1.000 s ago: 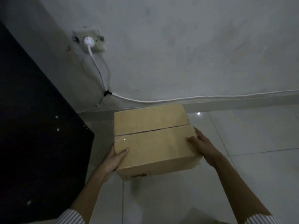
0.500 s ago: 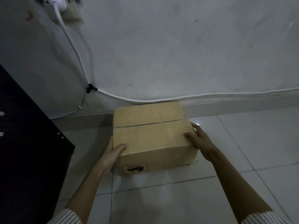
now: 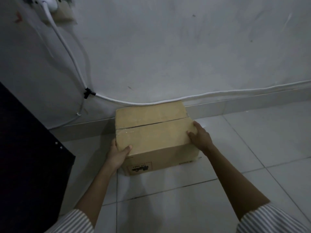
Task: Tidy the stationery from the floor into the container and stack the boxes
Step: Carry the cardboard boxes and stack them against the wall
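Observation:
A closed brown cardboard box (image 3: 154,132) stands on the white tiled floor close to the wall, its top flaps meeting in a seam and a small printed label on its near side. My left hand (image 3: 117,153) grips its near left corner, thumb laid over the top edge. My right hand (image 3: 200,135) grips its right edge, thumb on the top and fingers down the side. No stationery and no other box is in view.
A dark cabinet (image 3: 28,157) fills the left side. A white cable (image 3: 218,94) runs from a wall socket (image 3: 55,7) down and along the skirting just behind the box. Bare floor tiles (image 3: 260,140) stretch to the right and in front.
The box came down from the air onto the floor near the wall between the earliest frame and now. Both hands stayed on its sides. The view tilted down.

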